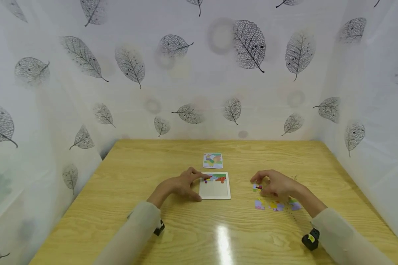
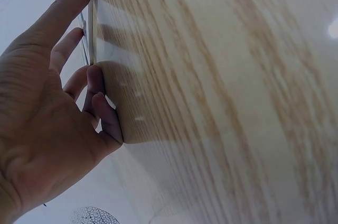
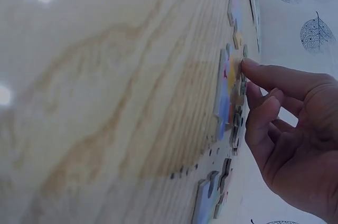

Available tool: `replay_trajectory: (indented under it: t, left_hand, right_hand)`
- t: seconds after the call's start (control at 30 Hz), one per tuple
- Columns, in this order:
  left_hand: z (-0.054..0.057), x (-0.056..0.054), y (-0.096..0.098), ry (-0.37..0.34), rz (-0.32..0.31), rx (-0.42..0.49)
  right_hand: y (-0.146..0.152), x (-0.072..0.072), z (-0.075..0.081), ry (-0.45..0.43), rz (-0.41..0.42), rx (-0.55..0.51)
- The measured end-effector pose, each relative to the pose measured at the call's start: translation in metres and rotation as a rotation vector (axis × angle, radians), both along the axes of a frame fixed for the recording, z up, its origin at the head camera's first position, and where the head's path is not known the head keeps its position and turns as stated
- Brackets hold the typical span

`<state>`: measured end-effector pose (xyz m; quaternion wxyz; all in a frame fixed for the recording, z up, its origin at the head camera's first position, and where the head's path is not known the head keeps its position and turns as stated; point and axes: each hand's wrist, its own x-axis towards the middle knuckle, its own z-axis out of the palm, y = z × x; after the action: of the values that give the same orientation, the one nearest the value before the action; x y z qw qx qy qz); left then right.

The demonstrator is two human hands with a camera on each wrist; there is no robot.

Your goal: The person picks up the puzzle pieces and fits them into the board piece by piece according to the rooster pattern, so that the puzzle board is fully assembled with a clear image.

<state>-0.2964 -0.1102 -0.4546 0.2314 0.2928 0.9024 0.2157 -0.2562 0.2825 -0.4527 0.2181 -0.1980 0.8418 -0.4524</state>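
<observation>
The left hand [image 1: 180, 184], fingers spread, touches the tray [image 1: 215, 191], whose far end holds set pieces [image 1: 220, 177]; the card [image 1: 213, 161] lies just beyond. The right hand [image 1: 280, 184] is at loose pieces [image 1: 259, 205]; whether pinching one, I cannot tell.

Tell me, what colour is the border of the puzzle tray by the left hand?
The border is white; it shows best in the head view.
</observation>
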Motion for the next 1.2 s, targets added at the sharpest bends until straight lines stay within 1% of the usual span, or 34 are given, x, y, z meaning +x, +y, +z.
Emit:
replay_trajectory:
  t: [0.1, 0.3, 0.5, 0.6, 0.7, 0.8, 0.83, 0.97, 1.2]
  left_hand:
    - [0.0, -0.001, 0.0, -0.004, 0.002, 0.001]
    - [0.0, 0.0, 0.0, -0.008, -0.002, 0.008]
    - [-0.002, -0.001, -0.001, 0.003, -0.005, 0.003]
    - [-0.002, -0.001, -0.001, -0.004, 0.003, 0.001]
    - [-0.002, -0.002, -0.002, -0.013, 0.013, 0.0]
    - [-0.002, -0.002, -0.002, -0.019, 0.017, 0.0]
    - [-0.002, -0.002, -0.002, -0.021, 0.019, 0.002]
    - [-0.002, -0.002, -0.001, -0.026, 0.023, 0.003]
    - [-0.005, -0.003, -0.001, -0.012, 0.021, 0.005]
  right_hand:
    - [0.0, 0.0, -0.003, -0.002, 0.0, -0.002]
    - [-0.002, 0.001, -0.004, 0.024, -0.022, 0.008]
    - [0.0, 0.002, -0.005, 0.09, -0.029, 0.016]
    - [-0.002, 0.002, -0.006, 0.117, -0.035, 0.026]
    - [-0.009, 0.001, -0.005, 0.122, -0.053, 0.035]
    - [-0.018, -0.001, -0.003, 0.115, -0.076, 0.034]
    - [-0.022, -0.001, -0.002, 0.095, -0.081, 0.018]
    - [-0.034, -0.006, -0.001, 0.06, -0.088, -0.021]
    - [-0.057, -0.015, -0.001, 0.056, -0.095, -0.055]
